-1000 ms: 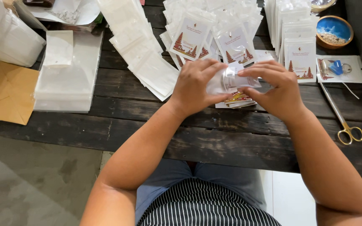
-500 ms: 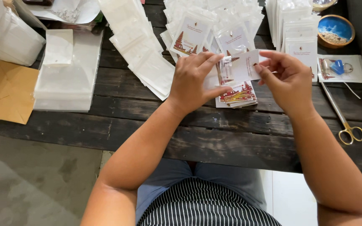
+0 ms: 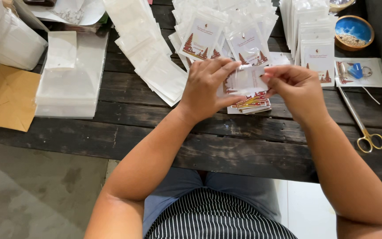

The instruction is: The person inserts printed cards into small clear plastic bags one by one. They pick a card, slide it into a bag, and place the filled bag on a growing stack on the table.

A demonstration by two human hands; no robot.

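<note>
The hands have closed in again: left hand and right hand both pinch the clear sleeve, long axis crosswise, held above the card stack, wrists bent inward.

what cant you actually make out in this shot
Head view:
- Small clear sleeve: what it contains is hidden by the left hand and right hand.
- Card stack: mostly hidden under the hands.
- Bowl: contents too small to identify.
- White bag: cut off by the left edge.
</note>
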